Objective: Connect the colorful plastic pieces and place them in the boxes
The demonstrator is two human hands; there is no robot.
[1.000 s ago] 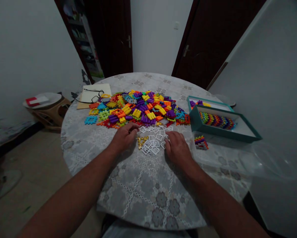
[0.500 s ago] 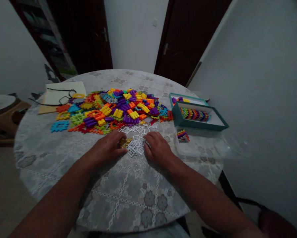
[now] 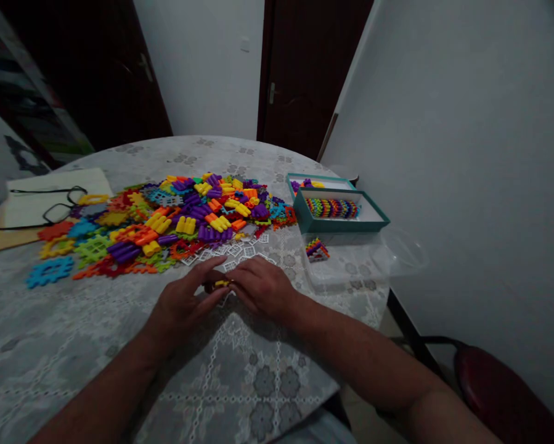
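My left hand (image 3: 187, 302) is closed, thumb and fingers pinching a small yellow toy piece (image 3: 222, 283) just above the table. From the other side, the fingertips of my right hand (image 3: 265, 287) close on the same piece. Most of it is hidden by the fingers. Small white lattice window pieces (image 3: 249, 251) lie flat just beyond my hands, partly covered by them. Behind these spreads a large heap of colourful plastic building pieces (image 3: 191, 203), with yellow, purple and orange ribbed blocks on top and flat notched pieces around the edges.
A teal box (image 3: 304, 213) with a row of rainbow pieces stands on the right, its lid (image 3: 323, 179) behind. In front sits a clear plastic tray (image 3: 336, 277) with a small multicoloured stack (image 3: 317, 249). Black-framed glasses (image 3: 57, 213) rest on paper at left. A dark red chair (image 3: 503, 388) is at lower right.
The view has swung right. My left hand has picked up the yellow piece beside the white windows, and my right hand has come over from the windows to meet it.
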